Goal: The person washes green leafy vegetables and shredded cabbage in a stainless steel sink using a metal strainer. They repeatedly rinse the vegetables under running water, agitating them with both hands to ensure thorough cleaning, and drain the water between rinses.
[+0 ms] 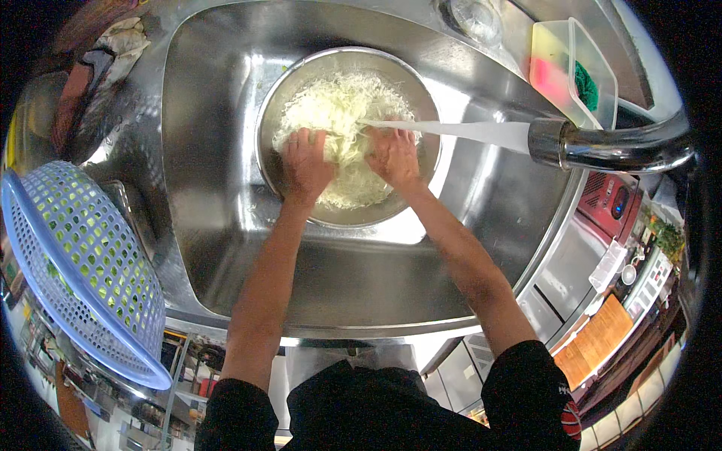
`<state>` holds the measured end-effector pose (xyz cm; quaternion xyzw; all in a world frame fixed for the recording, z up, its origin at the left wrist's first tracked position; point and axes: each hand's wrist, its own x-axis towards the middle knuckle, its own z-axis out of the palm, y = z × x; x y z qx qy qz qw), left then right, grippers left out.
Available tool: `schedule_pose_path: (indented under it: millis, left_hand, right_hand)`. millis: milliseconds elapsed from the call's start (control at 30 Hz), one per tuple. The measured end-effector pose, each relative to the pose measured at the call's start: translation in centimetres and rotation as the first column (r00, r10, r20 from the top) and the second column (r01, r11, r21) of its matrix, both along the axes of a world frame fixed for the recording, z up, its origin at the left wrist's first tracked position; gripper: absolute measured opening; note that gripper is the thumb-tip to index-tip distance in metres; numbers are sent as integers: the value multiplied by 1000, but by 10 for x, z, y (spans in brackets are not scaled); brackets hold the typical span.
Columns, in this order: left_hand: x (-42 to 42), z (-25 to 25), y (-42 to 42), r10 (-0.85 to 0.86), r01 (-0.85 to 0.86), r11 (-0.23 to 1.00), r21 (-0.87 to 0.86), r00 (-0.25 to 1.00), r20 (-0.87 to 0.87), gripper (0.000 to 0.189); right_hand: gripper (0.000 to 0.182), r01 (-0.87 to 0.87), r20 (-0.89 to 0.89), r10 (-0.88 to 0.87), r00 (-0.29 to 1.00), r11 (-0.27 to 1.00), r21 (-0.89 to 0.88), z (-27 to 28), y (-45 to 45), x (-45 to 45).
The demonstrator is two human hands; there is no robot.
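Observation:
A round metal bowl [271, 107] stands in the stainless steel sink [361, 282], holding water and pale shredded vegetable [327, 104] that looks like cabbage. My left hand [307, 163] reaches into the near left part of the bowl, its fingers among the shreds. To its right, my right hand [397, 155] is bent down into the same shreds. Water blurs both sets of fingertips, so any grip on the shreds is unclear. From the metal faucet [620, 147], a stream of water [479, 132] runs in from the right and passes over my right hand.
On the left rim leans a blue plastic colander [107, 248] with green leafy pieces inside. Cloths [113, 51] lie at the far left. A clear plastic container [586, 73] with a green scouring pad stands behind the faucet. A wooden board [598, 338] lies on a counter at right.

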<state>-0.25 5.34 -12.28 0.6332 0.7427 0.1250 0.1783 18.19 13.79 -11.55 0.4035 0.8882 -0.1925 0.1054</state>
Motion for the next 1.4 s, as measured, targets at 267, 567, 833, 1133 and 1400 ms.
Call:
schedule_pose_path:
  millis: [267,567,833,1133,1400]
  left_hand:
    - [7,21,2,-73,71,987,-144,997,-5,46]
    - [-35,82,39,-77,78,997,5,974,211,41]
    - [-38,8,15,-394,452,865,-218,880,265,47]
    - [-31,9,26,-130,132,991,-28,990,56,46]
    - [-10,18,29,-136,153,973,-174,985,101,44]
  right_hand:
    - [50,-135,110,158,981,972,-191,27,14,-4]
    - [47,146,-384,-170,907,985,-91,43,32,-6]
    - [41,-439,-25,440,897,897,56,-29,32,5]
    - [44,41,-54,-32,998,984,173,-3,27,-13]
    - [47,-164,-119,162,980,986,-7,7,7,-17]
